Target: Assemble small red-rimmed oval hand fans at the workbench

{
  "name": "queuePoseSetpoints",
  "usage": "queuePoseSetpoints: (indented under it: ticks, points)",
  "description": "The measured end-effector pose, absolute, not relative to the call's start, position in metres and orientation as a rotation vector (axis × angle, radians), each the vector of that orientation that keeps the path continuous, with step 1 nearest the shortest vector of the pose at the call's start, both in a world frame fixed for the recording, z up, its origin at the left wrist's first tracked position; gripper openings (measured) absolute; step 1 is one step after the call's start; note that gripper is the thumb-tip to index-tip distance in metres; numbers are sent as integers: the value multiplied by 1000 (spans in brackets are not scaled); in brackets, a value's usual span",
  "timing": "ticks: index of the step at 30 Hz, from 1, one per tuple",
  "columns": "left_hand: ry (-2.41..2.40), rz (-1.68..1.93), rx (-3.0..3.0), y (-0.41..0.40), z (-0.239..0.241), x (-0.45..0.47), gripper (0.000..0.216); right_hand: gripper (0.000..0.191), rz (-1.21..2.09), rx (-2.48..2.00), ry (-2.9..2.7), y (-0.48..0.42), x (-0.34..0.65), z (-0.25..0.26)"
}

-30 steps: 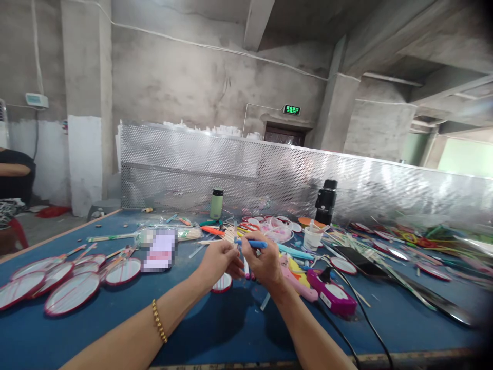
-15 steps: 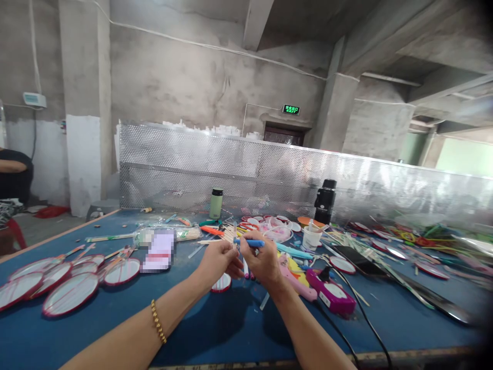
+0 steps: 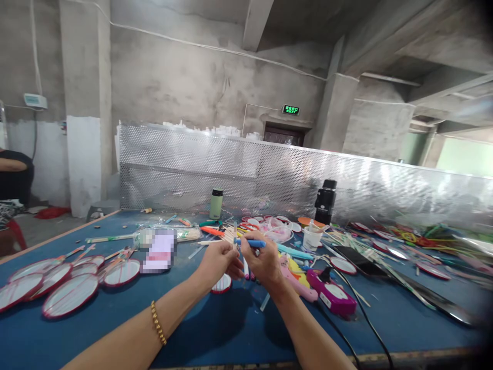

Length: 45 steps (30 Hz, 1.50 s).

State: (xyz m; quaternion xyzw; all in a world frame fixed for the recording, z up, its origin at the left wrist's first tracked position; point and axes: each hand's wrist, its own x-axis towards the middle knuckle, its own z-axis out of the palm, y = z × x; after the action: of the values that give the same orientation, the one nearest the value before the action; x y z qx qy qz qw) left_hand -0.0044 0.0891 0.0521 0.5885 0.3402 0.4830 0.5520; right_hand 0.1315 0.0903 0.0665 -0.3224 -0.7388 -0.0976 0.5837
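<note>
Above the desk [image 3: 239, 339], the right hand [image 3: 265, 259] grips a blue pen [image 3: 253, 243], its tip at a translucent strip [image 3: 235, 227] the left hand [image 3: 221, 259] seemingly pinches; fine pen work appears in hand, calling next for steady fingers.

"EXIT" in green, beneath Chinese characters, on the dark wall sign [image 3: 291, 110].

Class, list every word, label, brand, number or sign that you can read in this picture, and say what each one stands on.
"EXIT": on the lit green sign above the doorway, under small Chinese characters that seem to read "安全出口".
Too small or blurred to read: the label on the purple box and the marks on the white tub, black flask and green bottle.
Hidden by pixelation: anything on the lilac rectangle.
</note>
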Motion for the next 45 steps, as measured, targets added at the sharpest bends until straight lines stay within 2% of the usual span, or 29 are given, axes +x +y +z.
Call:
queuePoseSetpoints:
  ticks: [32, 45]
  points:
    - [776, 1160, 1400, 93, 50, -5, 12, 15, -197, -762, -1739, 89, 132, 64]
    - [783, 1151, 1380, 92, 51, -5, 20, 15, -226, -761, -1726, 88, 133, 65]
